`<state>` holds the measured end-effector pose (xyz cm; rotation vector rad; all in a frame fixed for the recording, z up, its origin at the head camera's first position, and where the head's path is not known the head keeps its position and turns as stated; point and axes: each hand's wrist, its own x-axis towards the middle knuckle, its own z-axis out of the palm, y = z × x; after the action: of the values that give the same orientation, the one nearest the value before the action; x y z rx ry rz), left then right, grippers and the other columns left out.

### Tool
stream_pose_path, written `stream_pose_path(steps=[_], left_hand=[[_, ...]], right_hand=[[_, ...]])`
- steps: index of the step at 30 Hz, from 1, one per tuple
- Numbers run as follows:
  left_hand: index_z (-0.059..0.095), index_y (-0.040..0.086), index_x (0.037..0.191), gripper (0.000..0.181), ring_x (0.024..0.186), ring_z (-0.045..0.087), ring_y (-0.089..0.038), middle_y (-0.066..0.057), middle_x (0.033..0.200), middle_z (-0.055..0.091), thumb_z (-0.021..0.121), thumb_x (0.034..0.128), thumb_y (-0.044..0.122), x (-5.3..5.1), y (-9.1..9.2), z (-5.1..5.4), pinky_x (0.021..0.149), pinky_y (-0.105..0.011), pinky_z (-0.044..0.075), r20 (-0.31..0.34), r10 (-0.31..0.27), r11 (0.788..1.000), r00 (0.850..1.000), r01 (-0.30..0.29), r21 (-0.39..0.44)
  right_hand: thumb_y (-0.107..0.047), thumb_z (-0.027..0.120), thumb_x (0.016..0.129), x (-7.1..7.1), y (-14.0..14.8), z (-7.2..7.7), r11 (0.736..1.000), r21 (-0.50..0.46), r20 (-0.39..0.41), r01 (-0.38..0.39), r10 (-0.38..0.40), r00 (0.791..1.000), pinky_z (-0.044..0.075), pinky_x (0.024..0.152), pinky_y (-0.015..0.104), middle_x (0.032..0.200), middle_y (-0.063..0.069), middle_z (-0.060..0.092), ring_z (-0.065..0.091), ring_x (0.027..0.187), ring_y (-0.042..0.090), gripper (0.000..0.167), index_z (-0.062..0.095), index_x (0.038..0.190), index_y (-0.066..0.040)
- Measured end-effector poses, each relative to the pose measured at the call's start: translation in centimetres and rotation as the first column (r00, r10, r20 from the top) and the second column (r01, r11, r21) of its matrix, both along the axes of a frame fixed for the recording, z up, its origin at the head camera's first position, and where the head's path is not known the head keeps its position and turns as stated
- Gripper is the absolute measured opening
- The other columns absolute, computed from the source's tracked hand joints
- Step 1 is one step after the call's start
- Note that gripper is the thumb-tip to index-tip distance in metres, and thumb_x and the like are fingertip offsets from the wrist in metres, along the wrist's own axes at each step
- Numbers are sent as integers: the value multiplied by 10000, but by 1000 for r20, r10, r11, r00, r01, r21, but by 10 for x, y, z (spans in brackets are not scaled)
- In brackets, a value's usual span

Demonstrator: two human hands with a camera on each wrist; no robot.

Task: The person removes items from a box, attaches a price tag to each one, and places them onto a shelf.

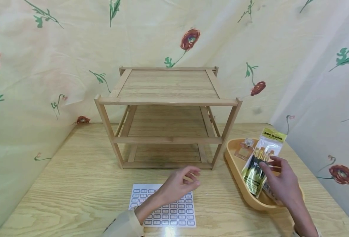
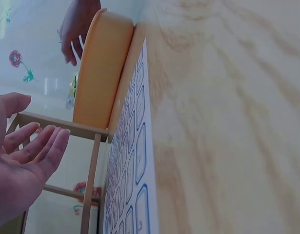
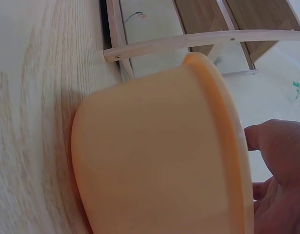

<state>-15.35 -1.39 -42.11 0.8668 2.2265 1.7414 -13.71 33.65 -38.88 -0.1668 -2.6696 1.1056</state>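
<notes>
An orange basket (image 1: 242, 184) stands at the right with a pack of artist brushes (image 1: 255, 168) leaning in it and a clear glass bottle (image 1: 244, 149) behind. My right hand (image 1: 284, 182) is over the basket, thumb and fingers apart around the pack's right side; whether they touch it cannot be told. In the right wrist view the basket wall (image 3: 154, 156) hides what lies inside, and part of my right hand (image 3: 281, 170) shows beyond the rim. My left hand (image 1: 177, 185), fingers loosely bent and holding nothing, hovers above a printed label sheet (image 1: 162, 222).
A three-level wooden shelf (image 1: 168, 101) stands at the middle back of the wooden table (image 1: 73, 184). Behind it hangs a flowered cloth (image 1: 150, 36). Another item, partly hidden, lies in the basket under my right hand.
</notes>
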Motion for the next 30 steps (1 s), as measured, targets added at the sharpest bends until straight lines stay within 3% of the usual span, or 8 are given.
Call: stream_pose_path(steps=[6,11,13,15,19,30], left_hand=[[600,6,1341,358,1088,636,-103,-171,1281,637,663,1023,157,-2,10,-2,947,-261,524,24,-17,999,1000,17,35],[604,22,1344,358,1087,636,-97,-169,1283,642,670,1016,149,-1,16,-1,941,-246,525,36,-24,999,999,22,49],[601,20,1350,368,1092,634,-95,-168,1280,643,672,1014,150,-2,18,0,941,-242,525,37,-24,998,999,23,51],[601,22,1351,370,1095,634,-96,-168,1281,641,677,1010,148,-2,21,0,940,-240,525,46,-23,998,999,20,60],[600,34,1351,367,1094,635,-94,-165,1287,632,680,1008,133,-3,26,-1,941,-239,524,68,-27,996,997,21,85],[600,34,1344,362,1080,639,-81,-182,1271,635,684,999,108,-5,41,-3,926,-233,530,55,-38,993,998,31,117]], right_hand=[[-326,552,1082,-2,3,1,1000,-15,-13,4,-4,1000,387,681,40,1314,395,481,508,1165,522,679,323,1466,186],[-352,540,1084,-4,7,1,1000,-15,20,11,-11,1000,388,688,52,1334,406,459,501,1183,543,715,299,1473,198],[-361,534,1085,-5,8,1,1000,-8,36,23,-22,999,466,755,145,1340,410,452,498,1191,555,724,292,1476,198],[-371,526,1087,-5,9,1,999,-4,54,36,-36,998,529,857,325,1350,417,439,492,1200,570,733,284,1481,198],[-379,506,1092,-6,10,2,998,-4,79,59,-58,995,448,940,663,1359,432,422,484,1204,588,739,271,1484,202],[-440,455,1095,-7,13,6,995,30,155,94,-98,983,432,962,677,1375,466,396,462,1230,607,800,229,1491,218]])
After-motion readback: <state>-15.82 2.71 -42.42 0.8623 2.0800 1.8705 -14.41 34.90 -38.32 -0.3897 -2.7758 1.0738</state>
